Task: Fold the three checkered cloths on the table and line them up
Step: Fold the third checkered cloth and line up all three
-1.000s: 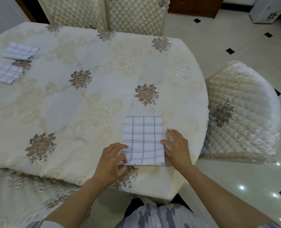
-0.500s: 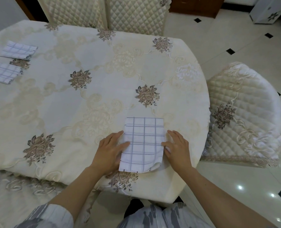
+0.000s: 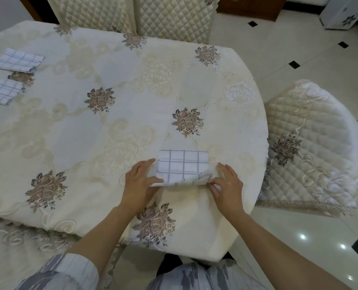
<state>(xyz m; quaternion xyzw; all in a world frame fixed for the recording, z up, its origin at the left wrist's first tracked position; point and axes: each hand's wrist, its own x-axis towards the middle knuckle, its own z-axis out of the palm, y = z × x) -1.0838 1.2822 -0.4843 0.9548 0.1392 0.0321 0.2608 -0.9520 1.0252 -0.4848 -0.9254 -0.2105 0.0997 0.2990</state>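
A white cloth with a thin purple check (image 3: 183, 167) lies near the table's front right edge. Its near edge is lifted off the table and curls over towards the far edge. My left hand (image 3: 139, 184) pinches the lifted edge at its left corner. My right hand (image 3: 226, 185) pinches the same edge at its right corner. Two more checkered cloths lie folded at the far left: one (image 3: 20, 59) further back, the other (image 3: 1, 91) nearer and cut off by the frame's left side.
The round table (image 3: 79, 132) wears a cream embroidered cloth with brown flower motifs. A quilted chair (image 3: 312, 143) stands close on the right. Two quilted chair backs (image 3: 169, 15) stand behind the table. Glossy tiled floor lies to the right.
Both hands have gripped the cloth's near edge and raised it, carrying it away from me over the rest of the cloth. The two folded cloths at the left have not moved.
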